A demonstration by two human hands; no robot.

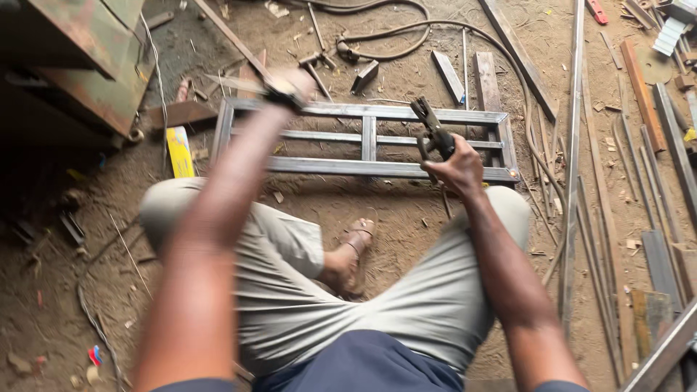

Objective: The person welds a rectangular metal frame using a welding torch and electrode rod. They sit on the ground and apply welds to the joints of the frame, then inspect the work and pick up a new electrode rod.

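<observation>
I squat on a dirt floor over a rectangular grey metal frame (363,110) with a cross bar. My right hand (456,168) grips a dark clamp-like electrode holder (431,129) above the frame's near right rail. A thin rod (445,205) hangs below the hand. My left hand (288,87) is raised over the frame's far left corner and is heavily blurred. It seems closed around something dark with a pale thin piece (225,81), but I cannot tell what it is.
A rusty green metal box (87,65) stands at the left, with a yellow strip (179,151) beside it. Long steel bars (573,145) and flat offcuts (657,239) lie at the right. A cable (406,33) curls beyond the frame. My sandalled foot (356,250) rests below it.
</observation>
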